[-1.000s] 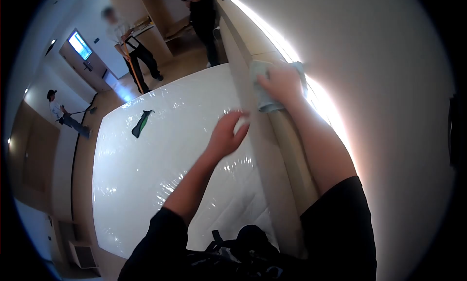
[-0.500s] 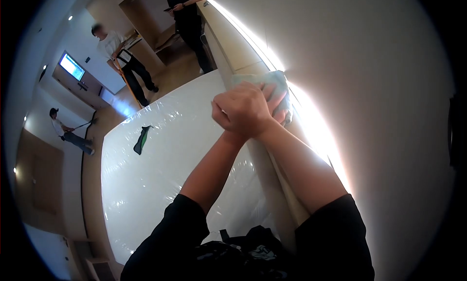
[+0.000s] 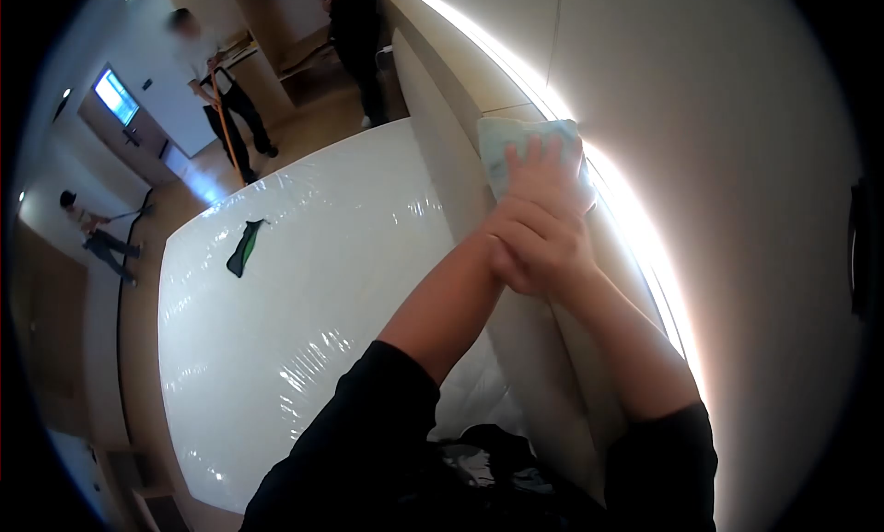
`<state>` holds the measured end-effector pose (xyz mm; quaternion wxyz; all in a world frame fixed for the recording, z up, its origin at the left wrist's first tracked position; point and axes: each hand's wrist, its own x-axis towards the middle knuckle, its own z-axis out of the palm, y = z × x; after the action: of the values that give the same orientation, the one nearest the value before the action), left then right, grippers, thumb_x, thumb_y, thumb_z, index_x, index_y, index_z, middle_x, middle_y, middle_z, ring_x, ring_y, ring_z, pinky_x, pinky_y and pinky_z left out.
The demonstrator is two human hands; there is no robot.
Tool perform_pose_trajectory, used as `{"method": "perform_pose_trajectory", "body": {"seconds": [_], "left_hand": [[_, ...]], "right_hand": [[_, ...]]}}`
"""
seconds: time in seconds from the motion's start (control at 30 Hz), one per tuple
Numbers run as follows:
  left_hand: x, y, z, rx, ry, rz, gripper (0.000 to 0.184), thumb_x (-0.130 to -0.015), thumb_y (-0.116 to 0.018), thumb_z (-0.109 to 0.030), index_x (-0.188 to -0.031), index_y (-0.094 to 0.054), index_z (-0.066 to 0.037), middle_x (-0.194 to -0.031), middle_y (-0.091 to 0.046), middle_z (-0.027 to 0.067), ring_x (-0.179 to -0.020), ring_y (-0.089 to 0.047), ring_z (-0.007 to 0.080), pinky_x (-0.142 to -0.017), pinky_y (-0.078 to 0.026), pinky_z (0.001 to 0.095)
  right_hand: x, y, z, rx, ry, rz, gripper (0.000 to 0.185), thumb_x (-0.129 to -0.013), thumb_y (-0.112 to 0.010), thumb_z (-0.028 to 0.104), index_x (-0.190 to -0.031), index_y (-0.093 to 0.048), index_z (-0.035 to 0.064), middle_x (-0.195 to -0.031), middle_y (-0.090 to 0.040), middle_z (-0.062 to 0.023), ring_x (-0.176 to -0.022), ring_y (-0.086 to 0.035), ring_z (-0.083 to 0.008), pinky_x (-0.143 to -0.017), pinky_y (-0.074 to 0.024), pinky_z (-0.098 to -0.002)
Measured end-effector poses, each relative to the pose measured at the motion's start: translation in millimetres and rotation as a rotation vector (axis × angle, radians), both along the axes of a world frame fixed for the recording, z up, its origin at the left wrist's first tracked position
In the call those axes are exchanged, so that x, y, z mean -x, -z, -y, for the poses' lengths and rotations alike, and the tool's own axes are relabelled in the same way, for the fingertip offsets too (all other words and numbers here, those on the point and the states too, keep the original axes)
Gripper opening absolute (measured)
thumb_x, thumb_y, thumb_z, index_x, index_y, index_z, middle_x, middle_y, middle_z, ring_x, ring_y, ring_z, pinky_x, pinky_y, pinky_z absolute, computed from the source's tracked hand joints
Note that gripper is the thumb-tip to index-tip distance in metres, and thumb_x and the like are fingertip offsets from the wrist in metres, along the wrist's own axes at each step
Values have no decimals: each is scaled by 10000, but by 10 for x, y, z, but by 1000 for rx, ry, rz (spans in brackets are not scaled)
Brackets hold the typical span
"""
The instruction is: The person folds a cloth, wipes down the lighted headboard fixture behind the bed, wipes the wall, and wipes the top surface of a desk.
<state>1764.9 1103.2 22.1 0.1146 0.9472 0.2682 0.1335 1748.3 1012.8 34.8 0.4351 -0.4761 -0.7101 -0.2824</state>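
A pale blue-green cloth (image 3: 497, 150) lies flat on the beige top (image 3: 488, 88) of a long ledge, beside a glowing light strip. My left hand (image 3: 545, 175) presses down on this cloth, its fingers stretched out and slightly apart. Closed around my left wrist is my right hand (image 3: 543, 246), with the arms crossing there. Part of the cloth is hidden under the left palm.
Left of the ledge is a large bed-like surface wrapped in shiny clear plastic (image 3: 304, 329). A dark green and black item (image 3: 244, 248) lies on it. Several people stand beyond, one with an orange pole (image 3: 224, 127). A wall (image 3: 737, 210) rises on the right.
My left hand has moved right along the ledge top, and the cloth under it now lies flatter. My right hand stays closed on my left wrist. The room has shifted left in view.
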Motion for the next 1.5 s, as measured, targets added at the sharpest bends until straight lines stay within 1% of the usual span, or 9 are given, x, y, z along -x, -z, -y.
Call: {"method": "perform_pose_trajectory", "body": {"seconds": [0.17, 0.27, 0.4, 0.53, 0.63, 0.97, 1.2, 1.3, 1.5], "left_hand": [[-47, 39, -211, 38, 40, -76, 730, -961, -423, -588, -1558, -320, -180, -1634, -247, 131, -1516, -158, 358, -1150, -123, 691], [-133, 118, -386, -9, 18, -86, 683, -997, -349, -567, -1575, -290, -208, -1648, -219, 126, -1521, -151, 360, -1145, -99, 711], [-423, 143, -984, -3, -17, -117, 618, -1019, -290, -520, -1579, -278, -259, -1660, -196, 99, -1525, -152, 363, -1148, -89, 722], [-672, 29, -1561, 1, -46, -176, 595, -1028, -262, -501, -1581, -267, -281, -1669, -181, 60, -1527, -168, 341, -1155, -88, 722], [-892, 50, -1988, -38, -90, -219, 599, -1032, -248, -507, -1587, -242, -282, -1676, -158, 36, -1531, -171, 318, -1165, -102, 712], [-1512, -67, -3085, -69, -163, -240, 607, -1031, -242, -469, -1602, -197, -268, -1675, -175, 8, -1528, -192, 312, -1178, -160, 665], [-1619, -49, -3173, -103, -189, -237, 654, -1019, -236, -511, -1606, -161, -234, -1674, -176, -12, -1530, -170, 319, -1171, -161, 678], [-1543, -45, -2877, -109, -190, -251, 677, -1016, -222, -535, -1601, -178, -200, -1678, -161, -5, -1526, -172, 335, -1166, -163, 688], [-971, 83, -1695, -168, -51, -190, 678, -1015, -282, -510, -1584, -235, -144, -1650, -233, 97, -1506, -217, 380, -1157, -154, 705]], "right_hand": [[305, 10, 1488, 618, 364, 28, 463, -672, -766, 169, -1109, -654, 63, -1293, -565, -174, -1137, -567, -380, -893, -476, -503], [557, -1, 2253, 902, 713, -3, 483, -726, -762, 258, -1148, -652, 50, -1273, -567, -204, -1144, -570, -397, -899, -473, -516], [763, -44, 2482, 1352, 859, -287, 888, -711, -810, 337, -1442, -430, 5, -1584, -261, -285, -1465, -187, -536, -1170, -161, -679], [581, 275, 2553, 1350, 926, -232, 819, -751, -760, 303, -1430, -429, -12, -1587, -230, -293, -1455, -162, -571, -1136, -114, -747], [622, 149, 2504, 1314, 878, -244, 785, -842, -706, 243, -1509, -358, 18, -1546, -286, -342, -1440, -222, -554, -1174, -213, -633], [381, 139, 2756, 1305, 841, 216, 503, -1031, -420, 311, -1473, -404, 71, -1475, -434, -307, -1193, -535, -587, -882, -497, -709], [367, 148, 2803, 1280, 832, -42, 640, -878, -601, 263, -1490, -437, 175, -1457, -419, -298, -1236, -462, -559, -848, -491, -630], [307, 172, 2831, 1169, 842, 334, 510, -1024, -458, 357, -1464, -426, 101, -1434, -493, -292, -1175, -565, -562, -881, -501, -701], [388, 217, 2732, 1187, 847, 147, 628, -947, -596, 373, -1478, -412, 92, -1488, -411, -318, -1247, -478, -610, -979, -421, -718]]}}
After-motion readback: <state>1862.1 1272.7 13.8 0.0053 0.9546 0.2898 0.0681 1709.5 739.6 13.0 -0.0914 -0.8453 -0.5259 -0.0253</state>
